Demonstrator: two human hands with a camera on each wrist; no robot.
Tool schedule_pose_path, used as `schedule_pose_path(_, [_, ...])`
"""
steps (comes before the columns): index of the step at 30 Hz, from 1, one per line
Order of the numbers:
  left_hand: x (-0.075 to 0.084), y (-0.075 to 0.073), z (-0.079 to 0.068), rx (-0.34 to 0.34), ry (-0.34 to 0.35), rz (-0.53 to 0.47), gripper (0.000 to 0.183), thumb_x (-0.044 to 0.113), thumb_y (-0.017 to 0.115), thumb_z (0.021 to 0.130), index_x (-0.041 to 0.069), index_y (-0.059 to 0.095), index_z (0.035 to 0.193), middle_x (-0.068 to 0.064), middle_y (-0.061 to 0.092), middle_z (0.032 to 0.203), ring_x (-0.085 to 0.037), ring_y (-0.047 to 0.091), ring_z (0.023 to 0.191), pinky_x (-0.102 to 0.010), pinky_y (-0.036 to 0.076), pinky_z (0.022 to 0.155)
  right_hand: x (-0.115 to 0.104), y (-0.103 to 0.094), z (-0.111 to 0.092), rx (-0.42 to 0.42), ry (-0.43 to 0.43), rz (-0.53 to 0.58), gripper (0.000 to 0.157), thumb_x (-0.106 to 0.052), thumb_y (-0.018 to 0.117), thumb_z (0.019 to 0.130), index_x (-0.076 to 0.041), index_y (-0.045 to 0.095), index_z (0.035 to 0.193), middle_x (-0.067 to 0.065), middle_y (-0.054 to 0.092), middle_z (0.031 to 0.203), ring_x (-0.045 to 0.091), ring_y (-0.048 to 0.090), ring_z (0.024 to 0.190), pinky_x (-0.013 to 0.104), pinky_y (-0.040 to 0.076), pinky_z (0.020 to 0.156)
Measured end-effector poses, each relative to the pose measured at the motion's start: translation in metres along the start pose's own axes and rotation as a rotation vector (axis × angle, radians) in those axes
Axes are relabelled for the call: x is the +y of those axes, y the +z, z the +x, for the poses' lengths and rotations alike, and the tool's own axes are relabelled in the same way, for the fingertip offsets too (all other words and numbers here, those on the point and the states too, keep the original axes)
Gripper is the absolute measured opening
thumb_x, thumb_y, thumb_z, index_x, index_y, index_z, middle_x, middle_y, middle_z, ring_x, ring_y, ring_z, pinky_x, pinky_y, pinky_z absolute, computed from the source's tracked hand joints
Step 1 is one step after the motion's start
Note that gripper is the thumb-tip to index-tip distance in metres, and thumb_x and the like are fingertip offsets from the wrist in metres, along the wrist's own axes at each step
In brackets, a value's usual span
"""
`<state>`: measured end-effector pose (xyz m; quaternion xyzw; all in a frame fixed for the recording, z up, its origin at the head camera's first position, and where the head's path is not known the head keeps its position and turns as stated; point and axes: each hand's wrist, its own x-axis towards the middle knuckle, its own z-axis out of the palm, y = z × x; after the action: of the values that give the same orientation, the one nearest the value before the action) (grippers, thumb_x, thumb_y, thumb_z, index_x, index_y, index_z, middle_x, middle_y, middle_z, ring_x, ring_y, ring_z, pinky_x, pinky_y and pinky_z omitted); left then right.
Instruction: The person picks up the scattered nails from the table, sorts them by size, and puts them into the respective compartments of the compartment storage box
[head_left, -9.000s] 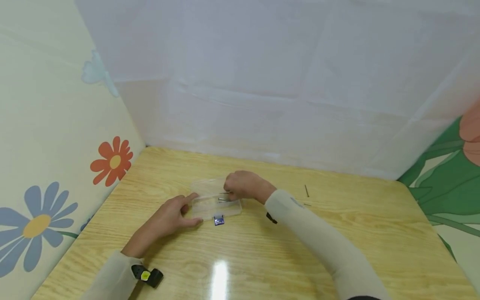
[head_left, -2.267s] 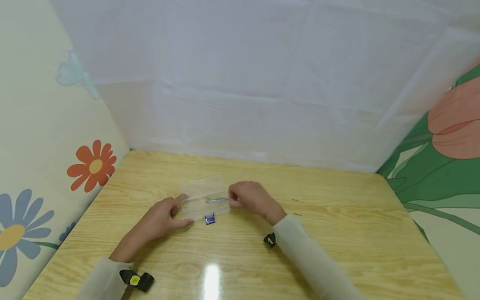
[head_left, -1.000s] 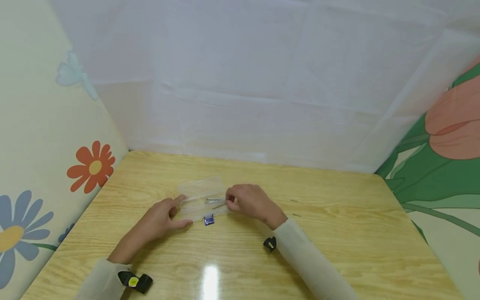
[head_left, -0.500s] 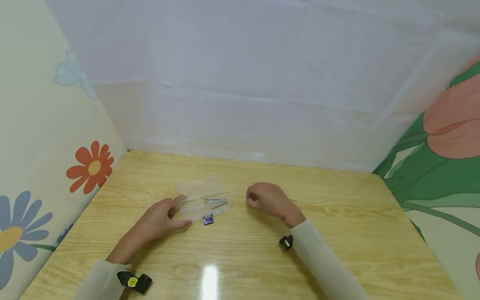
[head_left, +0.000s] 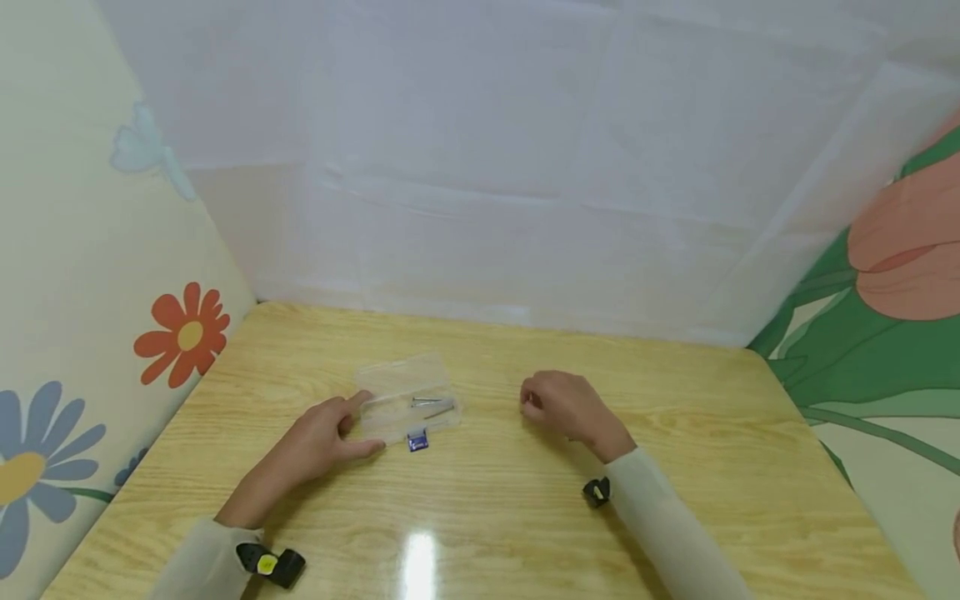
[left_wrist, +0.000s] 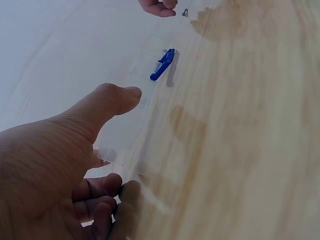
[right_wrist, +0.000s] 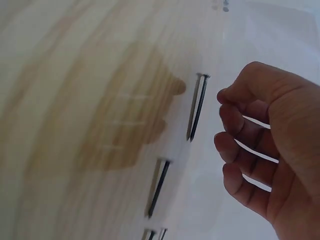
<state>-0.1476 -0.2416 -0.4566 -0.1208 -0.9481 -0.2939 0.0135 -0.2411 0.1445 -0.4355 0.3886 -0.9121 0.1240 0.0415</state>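
Note:
A clear plastic box lies on the table with its lid folded back and a blue clasp at its front edge. Several nails lie at the right end inside it. My left hand holds the box's left end between thumb and index finger. My right hand hovers over the table to the right of the box, fingers loosely curled and holding nothing. Beside it in the right wrist view lie a nail, a second nail and more at the lower border.
The wooden table meets a white cloth backdrop at the back. Flower-printed sheets hang at both sides. A wrist camera sits on the left sleeve.
My right hand has let go of a nail at the box's right end and moved right over the table. My left hand has stayed on the box.

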Motion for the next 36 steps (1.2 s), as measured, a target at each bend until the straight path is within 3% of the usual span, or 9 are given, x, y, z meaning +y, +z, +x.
schedule_pose_path(7, [0.000, -0.002, 0.000, -0.011, -0.008, -0.012, 0.086, 0.045, 0.085, 0.084, -0.004, 0.052, 0.147, -0.001, 0.041, 0.075, -0.015, 0.035, 0.066, -0.031, 0.031, 0.059, 0.012, -0.001, -0.009, 0.001, 0.007, -0.058, 0.009, -0.014, 0.068, 0.094, -0.016, 0.076, 0.099, -0.007, 0.065, 0.090, 0.011, 0.062, 0.079, 0.030, 0.052, 0.067])
schedule_pose_path(17, [-0.002, -0.001, 0.001, -0.003, -0.004, -0.004, 0.085, 0.046, 0.085, 0.084, -0.003, 0.054, 0.146, -0.001, 0.041, 0.076, -0.015, 0.036, 0.067, -0.031, 0.032, 0.059, 0.016, 0.000, -0.014, -0.013, -0.062, -0.011, 0.006, -0.014, 0.070, 0.098, -0.015, 0.076, 0.100, -0.006, 0.064, 0.092, 0.011, 0.062, 0.079, 0.030, 0.053, 0.068])
schedule_pose_path(28, [-0.001, 0.000, 0.000, -0.006, -0.010, -0.009, 0.083, 0.046, 0.085, 0.084, -0.001, 0.055, 0.145, -0.001, 0.042, 0.077, -0.016, 0.037, 0.068, -0.032, 0.033, 0.060, 0.015, 0.000, -0.013, -0.087, 0.005, -0.025, 0.008, -0.011, 0.069, 0.094, -0.016, 0.074, 0.091, -0.007, 0.065, 0.088, 0.008, 0.056, 0.074, 0.032, 0.051, 0.070])
schedule_pose_path(36, [0.000, 0.000, 0.000, 0.001, 0.010, -0.001, 0.078, 0.047, 0.085, 0.084, 0.001, 0.057, 0.142, -0.001, 0.041, 0.076, -0.015, 0.036, 0.067, -0.032, 0.032, 0.059, 0.017, -0.001, -0.012, -0.139, 0.035, 0.023, 0.014, -0.006, 0.068, 0.090, -0.018, 0.067, 0.082, -0.011, 0.054, 0.074, 0.007, 0.045, 0.063, 0.031, 0.043, 0.063])
